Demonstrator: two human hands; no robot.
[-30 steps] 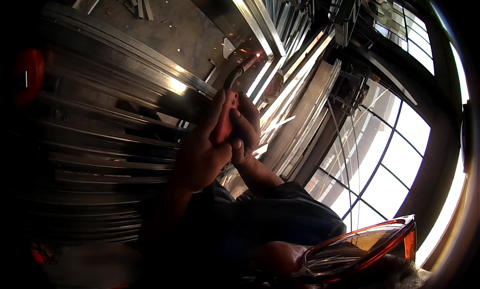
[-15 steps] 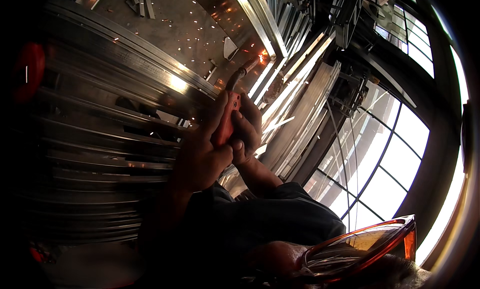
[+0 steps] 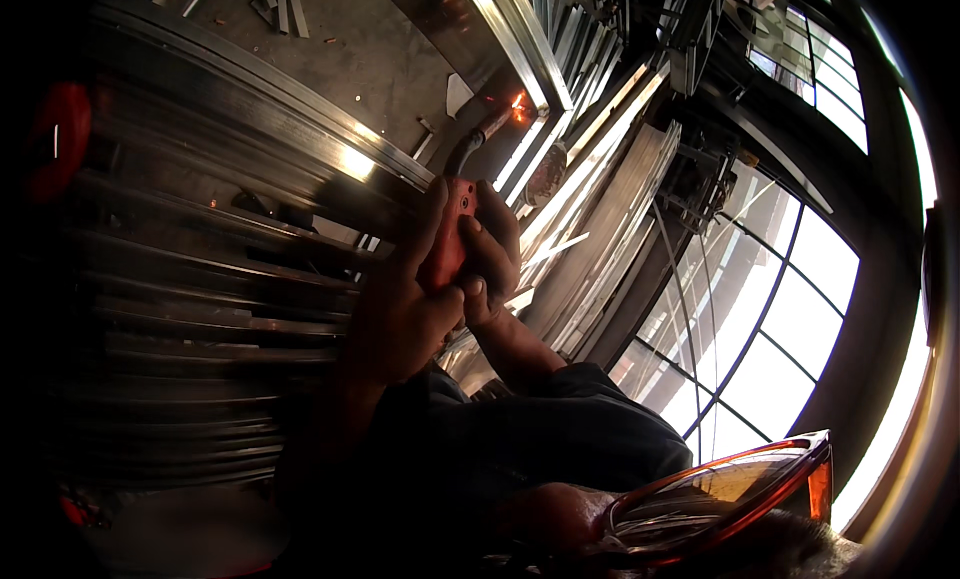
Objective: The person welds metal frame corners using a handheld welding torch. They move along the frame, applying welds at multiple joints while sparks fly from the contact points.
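Note:
A red-handled welding torch [image 3: 449,251] is gripped between both of my hands. My left hand [image 3: 393,309] closes round it from the left, its thumb lying along the handle. From the right, my right hand [image 3: 496,244] has its fingers wrapped about the same handle. The torch's dark bent neck [image 3: 466,151] points up and to the right. Close to its nozzle, a small orange glow shows at the corner of a metal frame [image 3: 520,44] made of shiny square tubing. Whether the nozzle touches the metal is too small to tell.
Long metal profiles [image 3: 250,89] run in rows at the left. More lengths [image 3: 610,219] are stacked on the right, before a large window [image 3: 790,309]. Short offcuts [image 3: 283,12] lie on the grey surface [image 3: 370,54] at the upper left.
The wide spray of sparks has died down to a small glow near the nozzle. The torch and both hands have shifted very slightly to the left.

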